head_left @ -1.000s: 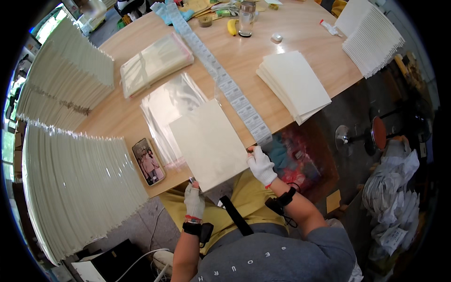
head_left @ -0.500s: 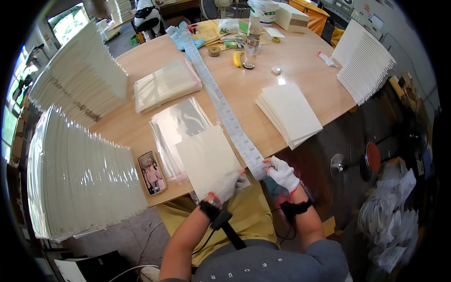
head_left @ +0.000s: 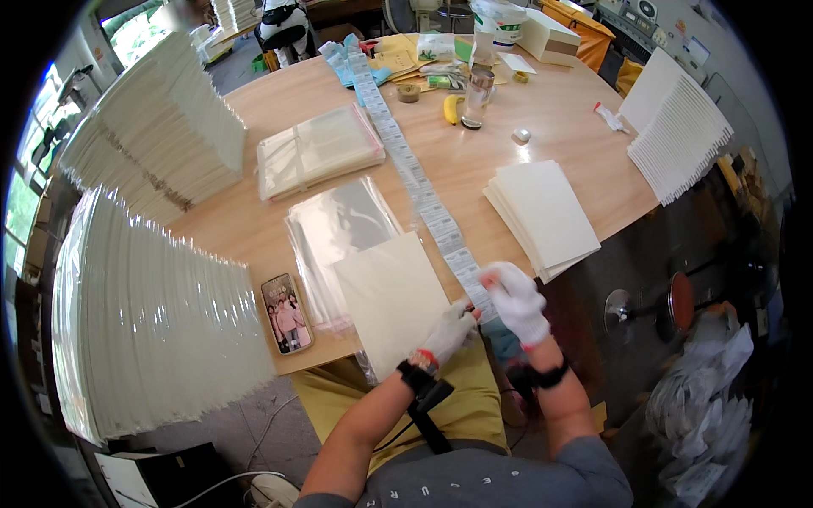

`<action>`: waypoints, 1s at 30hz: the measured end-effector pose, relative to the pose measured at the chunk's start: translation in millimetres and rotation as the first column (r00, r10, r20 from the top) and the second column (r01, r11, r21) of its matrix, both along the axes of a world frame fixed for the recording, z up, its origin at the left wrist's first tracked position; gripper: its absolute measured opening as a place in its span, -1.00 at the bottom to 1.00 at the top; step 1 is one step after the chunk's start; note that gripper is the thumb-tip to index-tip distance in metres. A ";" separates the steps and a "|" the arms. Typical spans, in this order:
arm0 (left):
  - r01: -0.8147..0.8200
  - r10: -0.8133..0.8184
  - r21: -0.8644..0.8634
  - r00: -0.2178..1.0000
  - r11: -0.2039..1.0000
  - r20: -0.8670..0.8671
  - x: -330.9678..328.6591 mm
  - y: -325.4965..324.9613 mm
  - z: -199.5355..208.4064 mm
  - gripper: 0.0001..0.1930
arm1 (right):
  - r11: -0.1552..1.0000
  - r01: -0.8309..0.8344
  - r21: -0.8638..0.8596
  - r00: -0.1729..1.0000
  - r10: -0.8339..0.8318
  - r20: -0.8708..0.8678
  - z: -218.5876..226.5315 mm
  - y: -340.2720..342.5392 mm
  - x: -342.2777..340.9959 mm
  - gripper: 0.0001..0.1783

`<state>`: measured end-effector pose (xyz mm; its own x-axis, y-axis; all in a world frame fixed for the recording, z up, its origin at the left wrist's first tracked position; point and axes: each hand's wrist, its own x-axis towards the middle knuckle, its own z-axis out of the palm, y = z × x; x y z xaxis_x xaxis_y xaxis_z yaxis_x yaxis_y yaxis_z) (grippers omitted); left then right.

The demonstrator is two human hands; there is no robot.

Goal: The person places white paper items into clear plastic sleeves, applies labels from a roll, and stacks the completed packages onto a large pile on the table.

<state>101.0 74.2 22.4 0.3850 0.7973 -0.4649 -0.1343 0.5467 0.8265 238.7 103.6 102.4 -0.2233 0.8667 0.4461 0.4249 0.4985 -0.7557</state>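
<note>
A long strip of printed labels (head_left: 417,182) runs down the table to its near edge and hangs slightly over it. My left hand (head_left: 450,332), in a white glove with bare fingertips, pinches at the near end of this strip. Just above and right of it is my right hand (head_left: 518,303), gloved too, its fingers curled close to the strip's right edge; what they hold, if anything, does not show. A cream board (head_left: 391,288) lies left of my hands, partly on a pile of clear plastic sleeves (head_left: 339,224).
On the left stand tall stacks of sleeved boards (head_left: 161,313), with a phone (head_left: 286,313) beside them. More clear sleeves (head_left: 320,151) lie farther back. At right are a pile of cream boards (head_left: 550,212) and a fanned stack (head_left: 677,135). A glass bottle (head_left: 477,100) and a banana (head_left: 451,108) stand back.
My left hand has moved right, from the cream board to the strip's end. My right hand has let go of that end and risen beside it. The whole view has shifted slightly.
</note>
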 end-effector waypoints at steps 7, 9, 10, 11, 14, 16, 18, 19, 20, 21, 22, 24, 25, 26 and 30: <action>-0.194 0.644 0.691 0.592 0.697 -0.484 -112.4 -96.4 -19.4 -0.65 | 0.872 -0.012 -0.490 0.995 0.061 0.083 -76.2 110.5 -74.7 -0.80; -0.329 0.675 0.613 0.543 0.718 -0.499 -139.0 -124.8 -45.7 -0.64 | 0.850 0.011 -0.526 0.988 0.070 0.134 -88.1 121.3 -87.6 -0.79; -0.430 0.679 0.531 0.543 0.730 -0.494 -143.1 -129.6 -51.0 -0.61 | 0.877 -0.008 -0.480 0.987 0.085 0.138 -97.0 124.5 -91.4 -0.78; -0.478 0.662 0.461 0.594 0.748 -0.457 -143.8 -132.1 -57.3 -0.61 | 0.901 -0.025 -0.433 0.985 0.096 0.142 -105.3 126.8 -93.4 -0.77; -0.585 0.614 0.185 0.751 0.789 -0.244 -132.4 -131.0 -65.2 -0.62 | 0.981 -0.008 -0.196 0.931 0.078 0.355 -110.6 116.5 -103.5 -0.73; -0.579 0.582 -0.069 0.813 0.812 0.023 -122.3 -124.7 -64.2 -0.64 | 0.979 0.096 -0.179 0.877 0.002 0.480 -103.7 111.2 -102.5 -0.67; -0.529 0.528 -0.044 0.849 0.848 -0.019 -113.1 -115.6 -37.2 -0.68 | 0.904 0.302 -0.303 0.833 -0.096 0.544 -86.4 114.1 -93.3 -0.58; -0.544 0.545 -0.031 0.838 0.838 0.012 -112.1 -116.4 -32.7 -0.68 | 0.876 0.338 -0.343 0.827 -0.103 0.552 -70.2 109.8 -89.6 -0.59; -0.570 0.570 -0.018 0.820 0.821 0.044 -113.5 -115.2 -27.0 -0.67 | 0.850 0.362 -0.382 0.823 -0.099 0.560 -54.0 102.8 -86.7 -0.59; -0.572 0.571 -0.011 0.817 0.820 0.080 -115.4 -114.0 -19.9 -0.67 | 0.822 0.385 -0.419 0.817 -0.093 0.569 -43.6 94.5 -81.8 -0.60; -0.579 0.575 0.001 0.810 0.816 0.115 -117.6 -110.6 -5.2 -0.67 | 0.847 0.356 -0.394 0.809 -0.068 0.583 -39.7 80.4 -73.6 -0.59; -0.505 0.506 0.137 0.862 0.852 0.029 -128.4 -102.9 12.5 -0.68 | 0.961 0.224 -0.163 0.816 -0.093 0.571 -61.7 36.4 -43.3 -0.56; -0.411 0.448 0.245 0.886 0.878 -0.121 -139.1 -99.6 20.0 -0.67 | 0.928 0.212 -0.306 0.733 0.056 0.678 -49.1 14.8 -36.8 -0.57; -0.307 0.401 0.325 0.872 0.894 -0.280 -151.4 -97.7 29.8 -0.67 | 0.838 0.073 -0.541 0.807 0.269 0.525 -40.5 0.6 -33.4 -0.51; -0.069 0.424 0.566 0.739 0.821 -0.524 -178.0 -125.5 167.5 -0.62 | 0.797 -0.389 -0.462 0.907 0.245 -0.343 9.8 -26.0 -55.6 -0.57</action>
<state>-77.0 -51.3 190.0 -0.0825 0.9955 -0.0461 0.4169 0.0765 0.9057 183.2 77.6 112.2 -0.4685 0.8825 0.0415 0.0704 0.0841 -0.9940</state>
